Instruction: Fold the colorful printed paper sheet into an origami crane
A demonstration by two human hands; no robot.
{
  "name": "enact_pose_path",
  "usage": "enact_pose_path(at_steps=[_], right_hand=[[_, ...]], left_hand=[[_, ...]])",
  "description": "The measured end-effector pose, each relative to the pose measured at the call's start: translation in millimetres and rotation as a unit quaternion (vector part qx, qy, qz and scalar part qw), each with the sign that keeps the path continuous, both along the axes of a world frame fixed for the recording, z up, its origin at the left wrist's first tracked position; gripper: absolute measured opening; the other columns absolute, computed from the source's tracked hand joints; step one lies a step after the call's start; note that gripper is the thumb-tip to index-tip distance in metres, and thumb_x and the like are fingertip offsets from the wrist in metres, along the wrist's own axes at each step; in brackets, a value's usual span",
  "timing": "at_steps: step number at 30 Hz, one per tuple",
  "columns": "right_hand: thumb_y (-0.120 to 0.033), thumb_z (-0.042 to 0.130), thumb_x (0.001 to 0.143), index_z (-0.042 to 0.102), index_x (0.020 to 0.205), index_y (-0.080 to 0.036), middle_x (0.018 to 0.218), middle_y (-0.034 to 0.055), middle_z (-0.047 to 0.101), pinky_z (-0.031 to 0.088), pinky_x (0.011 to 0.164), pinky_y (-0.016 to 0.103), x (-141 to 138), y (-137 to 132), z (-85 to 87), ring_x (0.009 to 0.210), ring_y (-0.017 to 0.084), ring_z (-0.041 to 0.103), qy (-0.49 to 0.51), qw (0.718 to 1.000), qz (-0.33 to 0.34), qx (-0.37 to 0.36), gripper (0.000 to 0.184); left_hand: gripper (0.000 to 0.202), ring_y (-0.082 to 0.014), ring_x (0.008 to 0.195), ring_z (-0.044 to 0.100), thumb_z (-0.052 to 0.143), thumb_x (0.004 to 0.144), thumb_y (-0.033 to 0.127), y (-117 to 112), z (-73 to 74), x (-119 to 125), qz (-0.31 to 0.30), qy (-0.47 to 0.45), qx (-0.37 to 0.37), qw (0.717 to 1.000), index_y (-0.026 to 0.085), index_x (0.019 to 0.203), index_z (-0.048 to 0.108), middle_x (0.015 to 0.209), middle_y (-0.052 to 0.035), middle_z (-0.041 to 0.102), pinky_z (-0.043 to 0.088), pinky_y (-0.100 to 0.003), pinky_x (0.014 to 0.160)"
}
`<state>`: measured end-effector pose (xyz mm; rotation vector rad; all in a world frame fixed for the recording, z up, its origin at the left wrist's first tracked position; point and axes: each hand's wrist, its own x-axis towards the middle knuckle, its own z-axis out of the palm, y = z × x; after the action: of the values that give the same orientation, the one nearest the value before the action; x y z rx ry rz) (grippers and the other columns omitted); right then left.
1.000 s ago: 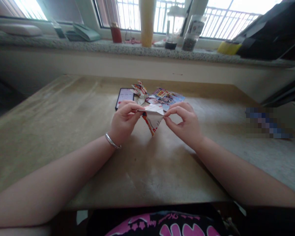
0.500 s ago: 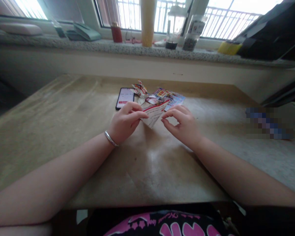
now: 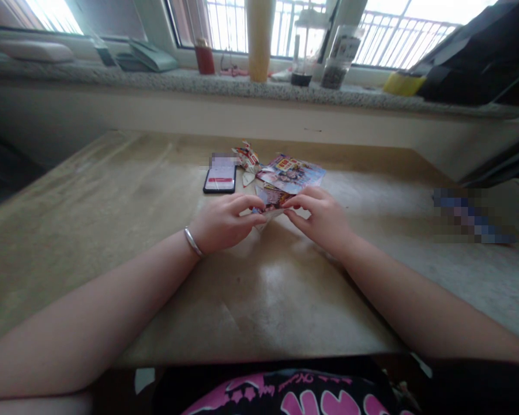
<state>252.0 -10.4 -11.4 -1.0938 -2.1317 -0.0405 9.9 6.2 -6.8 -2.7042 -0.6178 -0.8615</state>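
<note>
1. The folded paper [image 3: 275, 197] is held between the two hands, just above or on the surface [image 3: 242, 300]; which, I cannot tell. Its printed face shows multicoloured artwork, with no readable words, and a pale edge faces the person.
2. The left hand [image 3: 225, 223] has its fingers closed on the paper's left side; a silver bracelet [image 3: 193, 241] circles that wrist.
3. The right hand [image 3: 322, 216] pinches the paper's right side between thumb and fingers.
4. Just beyond lies a printed sheet [image 3: 300, 175], bearing a red-and-yellow block of lettering too blurred to read.
5. Left of it sits a crumpled-looking paper piece [image 3: 247, 157] with red lettering, illegible.
6. Beside that, the phone [image 3: 220, 185] lies screen up, showing a red bar; its upper part is pixelated.
7. The person's black shirt [image 3: 320, 400] carries large pink lettering, cut off below.
</note>
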Motion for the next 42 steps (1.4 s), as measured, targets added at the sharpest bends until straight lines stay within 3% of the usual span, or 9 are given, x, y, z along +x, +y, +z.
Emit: enact_pose_path(at_steps=[5, 9, 14, 19, 25, 28, 32, 37, 42], right_hand=[[-0.026, 0.056, 0.087, 0.068, 0.08, -0.022, 0.081, 0.0046, 0.063, 0.045, 0.072, 0.033, 4, -2, 5.4, 0.078, 0.018, 0.055, -0.057, 0.998, 0.026, 0.019, 0.014], [-0.026, 0.056, 0.086, 0.069, 0.078, -0.022, 0.08, 0.0047, 0.064, 0.043, 0.071, 0.033, 8, -4, 11.6, 0.075, 0.018, 0.053, -0.1, 0.993, 0.048, 0.027, 0.016], [-0.027, 0.059, 0.084, 0.07, 0.077, -0.023, 0.082, 0.0038, 0.065, 0.041, 0.071, 0.033, 16, -4, 16.4, 0.075, 0.017, 0.052, -0.161, 0.981, 0.106, 0.031, 0.014], [-0.027, 0.061, 0.083, 0.07, 0.076, -0.023, 0.086, 0.0048, 0.067, 0.038, 0.074, 0.036, 20, -3, 17.0, 0.083, 0.021, 0.053, -0.25, 0.963, 0.094, 0.024, 0.012], [-0.02, 0.055, 0.085, 0.07, 0.082, -0.02, 0.094, 0.0054, 0.071, 0.043, 0.084, 0.034, 18, 1, 10.5, 0.094, 0.021, 0.059, -0.257, 0.954, 0.148, -0.041, 0.014], [-0.02, 0.055, 0.084, 0.068, 0.082, -0.02, 0.092, 0.0048, 0.071, 0.044, 0.083, 0.033, 18, 1, 9.9, 0.092, 0.02, 0.061, -0.255, 0.953, 0.144, -0.069, 0.014], [-0.02, 0.053, 0.084, 0.066, 0.083, -0.019, 0.09, 0.0046, 0.07, 0.044, 0.08, 0.031, 17, -1, 11.5, 0.088, 0.02, 0.061, -0.264, 0.952, 0.126, -0.09, 0.013], [-0.022, 0.054, 0.083, 0.065, 0.088, -0.019, 0.09, 0.0053, 0.069, 0.044, 0.076, 0.031, 15, -2, 9.9, 0.085, 0.02, 0.061, -0.271, 0.952, 0.113, -0.088, 0.013], [-0.028, 0.054, 0.086, 0.066, 0.097, -0.02, 0.099, 0.006, 0.069, 0.044, 0.077, 0.031, 15, 0, 4.7, 0.091, 0.021, 0.061, -0.265, 0.954, 0.118, -0.074, 0.018]], left_hand=[[0.031, -0.0192, 0.091, 0.061, 0.052, 0.078, 0.019, -5, 5.7, -3, -0.053, 0.0, -0.012, 0.999, 0.023, 0.108, 0.061, 0.112, -0.0076, 0.061, 0.051, -0.033, 0.078], [0.044, -0.0196, 0.092, 0.06, 0.056, 0.083, 0.029, -3, 5.2, -3, -0.031, 0.006, -0.05, 0.998, 0.022, 0.125, 0.05, 0.106, -0.0072, 0.064, 0.051, -0.033, 0.081], [0.03, -0.0187, 0.096, 0.059, 0.056, 0.086, 0.029, 5, -1.1, -4, -0.008, 0.031, -0.074, 0.997, 0.022, 0.115, 0.059, 0.108, -0.0071, 0.064, 0.051, -0.033, 0.085], [0.019, -0.0213, 0.107, 0.057, 0.056, 0.086, 0.026, 8, -0.3, -6, 0.006, 0.084, -0.042, 0.996, 0.024, 0.101, 0.068, 0.116, -0.0067, 0.062, 0.048, -0.039, 0.095], [0.025, -0.0276, 0.125, 0.048, 0.051, 0.09, 0.031, 5, 0.0, -5, 0.071, 0.078, -0.043, 0.994, 0.02, 0.106, 0.066, 0.113, -0.0072, 0.067, 0.024, -0.056, 0.114], [0.029, -0.024, 0.114, 0.056, 0.05, 0.091, 0.034, 3, -2.1, -3, 0.072, 0.068, -0.051, 0.994, 0.022, 0.112, 0.066, 0.103, -0.0058, 0.07, 0.022, -0.054, 0.115], [0.024, -0.0199, 0.102, 0.06, 0.051, 0.092, 0.036, 0, -3.0, 2, 0.036, 0.091, -0.07, 0.993, 0.027, 0.099, 0.072, 0.088, -0.0011, 0.07, 0.023, -0.051, 0.115], [0.024, -0.0176, 0.096, 0.063, 0.05, 0.093, 0.034, -4, -2.7, 7, -0.013, 0.103, -0.106, 0.989, 0.028, 0.099, 0.072, 0.094, -0.0002, 0.071, 0.033, -0.044, 0.107], [0.023, -0.0171, 0.091, 0.063, 0.051, 0.093, 0.035, -3, -4.1, 9, -0.089, 0.111, -0.125, 0.982, 0.026, 0.094, 0.073, 0.101, -0.0011, 0.072, 0.044, -0.034, 0.087]])
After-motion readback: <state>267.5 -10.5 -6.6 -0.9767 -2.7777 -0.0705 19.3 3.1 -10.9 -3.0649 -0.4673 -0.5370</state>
